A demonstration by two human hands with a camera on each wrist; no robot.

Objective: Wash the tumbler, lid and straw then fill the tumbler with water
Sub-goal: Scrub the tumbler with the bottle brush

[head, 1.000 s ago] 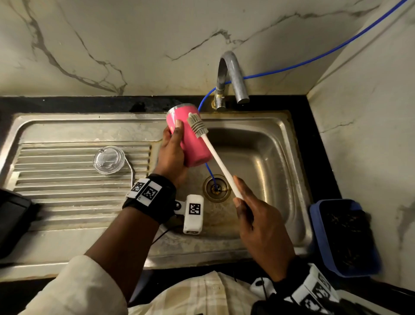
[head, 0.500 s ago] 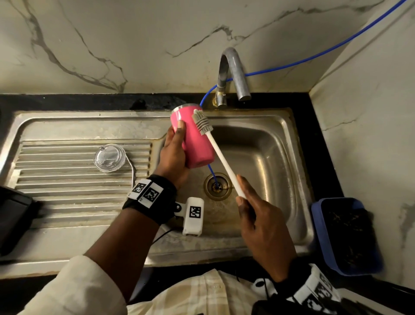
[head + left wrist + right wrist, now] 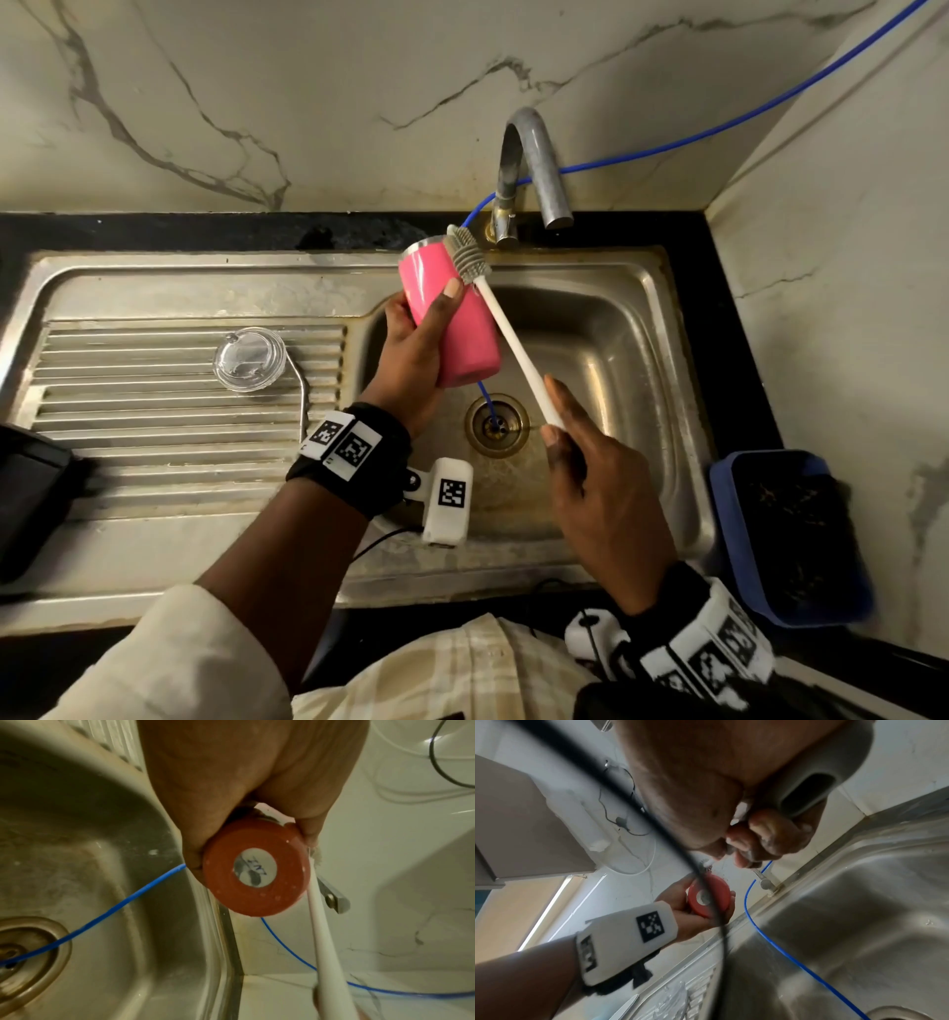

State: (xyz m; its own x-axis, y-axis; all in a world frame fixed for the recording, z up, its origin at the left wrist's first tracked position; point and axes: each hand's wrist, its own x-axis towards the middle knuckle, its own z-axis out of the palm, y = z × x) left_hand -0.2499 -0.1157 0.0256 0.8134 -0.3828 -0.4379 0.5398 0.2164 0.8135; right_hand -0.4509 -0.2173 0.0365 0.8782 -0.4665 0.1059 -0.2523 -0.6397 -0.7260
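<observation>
Holding the pink tumbler (image 3: 452, 318) out over the sink (image 3: 606, 329), we are keeping drips and any suds falling into the basin rather than onto the worktop (image 3: 154, 226). Our left hand (image 3: 411, 354) is wrapping its fingers (image 3: 452, 290) around the tumbler's side, thumb on the near face, tilting the open metal rim away toward the tap (image 3: 534, 164) so the bottle brush (image 3: 506, 329) can get at it. From the left wrist view we are seeing only the tumbler's round base with its pale sticker, so the grip is sitting low on the body and leaving the mouth free.

Our right hand (image 3: 595, 488) is gripping the lower end of the brush's white handle, its fingers (image 3: 770, 833) curling tightly round it; holding it far back is giving us reach and leverage. The grey bristle head is lying against the tumbler's outer wall just by the rim, so we are judging this as scrubbing the outside near the top. No water seems to be running from the tap.

We are leaving the clear lid (image 3: 250, 358) and the bent metal straw (image 3: 303, 395) on the ribbed draining board, just beside each other, presumably waiting their turn.

Counting: one tumbler, one lid, one straw, one brush, one tap, one blue hose (image 3: 719, 128) trailing into the drain, and one blue tub (image 3: 729, 539) at the right.
</observation>
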